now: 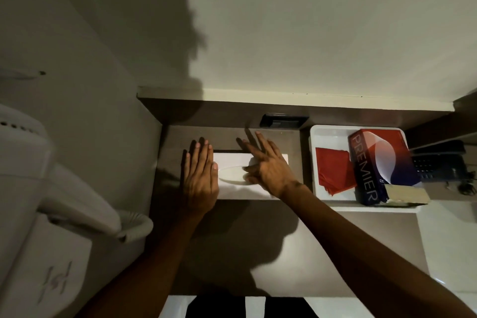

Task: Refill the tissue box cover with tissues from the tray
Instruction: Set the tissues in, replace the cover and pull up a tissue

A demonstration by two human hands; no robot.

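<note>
A white tissue box cover (251, 175) lay on the brown counter (258, 240), just left of a white tray (318, 137) holding a "PREMIER" tissue box (382, 165) and red cloth (334, 171). The left hand (200, 178) rested flat against the cover's left end, fingers straight and together, its grip closed on nothing. The right hand (268, 165) lay over the cover's oval slot, fingers spread apart, pressing on top without clasping it.

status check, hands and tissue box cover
Left hand flat on white tissue box cover, right hand open at its slot. PREMIER tissue box untouched in tray. Nothing in the way.
</note>
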